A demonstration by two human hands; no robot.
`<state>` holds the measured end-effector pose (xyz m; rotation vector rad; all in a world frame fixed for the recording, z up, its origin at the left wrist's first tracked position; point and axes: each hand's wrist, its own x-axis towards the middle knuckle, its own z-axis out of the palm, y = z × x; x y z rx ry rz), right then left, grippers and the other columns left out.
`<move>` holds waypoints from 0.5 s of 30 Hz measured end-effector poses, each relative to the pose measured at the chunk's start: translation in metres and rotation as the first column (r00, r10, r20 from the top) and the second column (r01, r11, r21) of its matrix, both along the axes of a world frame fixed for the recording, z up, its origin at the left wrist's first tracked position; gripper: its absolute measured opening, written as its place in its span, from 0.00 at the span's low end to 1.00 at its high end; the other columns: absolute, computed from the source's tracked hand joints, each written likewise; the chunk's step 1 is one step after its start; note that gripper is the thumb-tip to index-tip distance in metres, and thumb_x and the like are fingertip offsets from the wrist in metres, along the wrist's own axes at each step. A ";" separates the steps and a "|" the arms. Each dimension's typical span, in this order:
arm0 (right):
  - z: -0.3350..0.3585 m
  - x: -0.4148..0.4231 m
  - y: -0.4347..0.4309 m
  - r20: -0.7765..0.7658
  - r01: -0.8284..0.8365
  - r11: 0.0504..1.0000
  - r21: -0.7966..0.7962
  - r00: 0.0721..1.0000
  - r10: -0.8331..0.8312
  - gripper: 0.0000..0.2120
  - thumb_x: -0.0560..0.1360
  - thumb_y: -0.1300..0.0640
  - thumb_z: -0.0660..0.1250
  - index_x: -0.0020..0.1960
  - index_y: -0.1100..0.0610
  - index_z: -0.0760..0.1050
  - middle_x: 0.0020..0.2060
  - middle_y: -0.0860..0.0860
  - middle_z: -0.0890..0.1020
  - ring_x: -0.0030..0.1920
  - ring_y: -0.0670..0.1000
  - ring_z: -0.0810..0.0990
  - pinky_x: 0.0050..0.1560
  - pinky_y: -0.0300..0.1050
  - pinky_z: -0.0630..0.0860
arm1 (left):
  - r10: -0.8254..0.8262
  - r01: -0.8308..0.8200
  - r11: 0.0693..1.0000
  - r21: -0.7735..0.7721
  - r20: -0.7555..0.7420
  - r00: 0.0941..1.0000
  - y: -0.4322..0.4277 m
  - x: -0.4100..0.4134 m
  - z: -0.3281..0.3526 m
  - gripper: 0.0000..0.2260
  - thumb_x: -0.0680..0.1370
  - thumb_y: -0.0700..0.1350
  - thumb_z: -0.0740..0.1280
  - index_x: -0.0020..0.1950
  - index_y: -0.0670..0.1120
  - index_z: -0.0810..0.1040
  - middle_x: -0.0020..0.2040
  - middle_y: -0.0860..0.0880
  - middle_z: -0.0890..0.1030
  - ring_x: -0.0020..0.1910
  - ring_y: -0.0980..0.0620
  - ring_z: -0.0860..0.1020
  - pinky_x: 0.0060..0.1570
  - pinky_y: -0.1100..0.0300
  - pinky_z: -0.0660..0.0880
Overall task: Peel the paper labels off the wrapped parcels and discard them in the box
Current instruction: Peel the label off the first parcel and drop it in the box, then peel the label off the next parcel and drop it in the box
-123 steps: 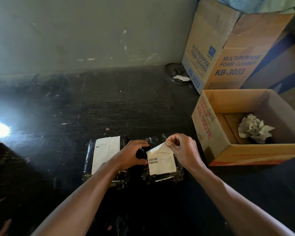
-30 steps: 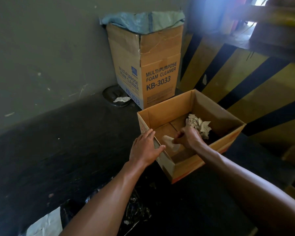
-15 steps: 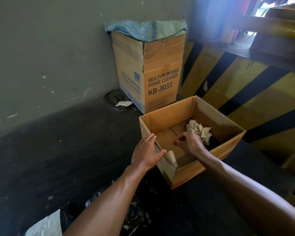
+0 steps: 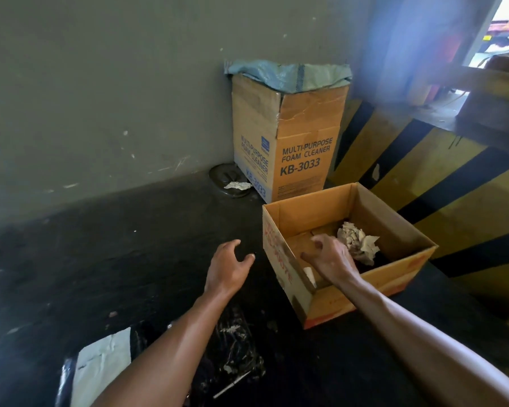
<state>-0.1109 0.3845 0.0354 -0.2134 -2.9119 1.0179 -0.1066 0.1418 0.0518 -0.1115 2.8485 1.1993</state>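
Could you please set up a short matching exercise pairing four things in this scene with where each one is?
Things:
1. crumpled paper wad
2. white label
3. tall carton
4. right hand

Places:
A. against the wall, a sack over its top
B. over the open box, holding nothing
C. stuck on a black parcel, lower left
D. lying inside the open box

Pairs: 1-D; 2-C; 3-A; 4-B
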 end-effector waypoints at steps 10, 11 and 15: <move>-0.011 0.058 -0.111 -0.080 -0.255 0.967 0.025 0.963 0.256 0.26 0.76 0.47 0.71 0.71 0.54 0.72 0.66 0.52 0.76 0.68 0.53 0.72 0.64 0.49 0.73 | 0.298 -0.304 0.939 0.159 0.061 0.953 -0.059 0.118 -0.049 0.28 0.79 0.50 0.69 0.76 0.46 0.66 0.73 0.47 0.70 0.71 0.49 0.69 0.69 0.58 0.65; -0.017 0.063 -0.119 -0.030 -0.276 0.961 0.014 0.961 0.276 0.27 0.76 0.46 0.71 0.72 0.53 0.71 0.66 0.51 0.76 0.68 0.52 0.73 0.65 0.47 0.73 | 0.315 -0.322 0.933 0.161 0.070 0.947 -0.061 0.128 -0.054 0.28 0.78 0.49 0.70 0.77 0.46 0.66 0.73 0.47 0.70 0.71 0.50 0.69 0.70 0.58 0.65; -0.047 0.084 -0.139 0.235 -0.305 0.951 -0.055 0.921 0.310 0.34 0.76 0.42 0.70 0.77 0.52 0.64 0.71 0.52 0.71 0.71 0.52 0.70 0.67 0.46 0.70 | 0.354 -0.371 0.906 0.205 0.115 0.928 -0.066 0.161 -0.074 0.31 0.77 0.45 0.71 0.78 0.48 0.62 0.72 0.51 0.68 0.71 0.51 0.68 0.72 0.57 0.64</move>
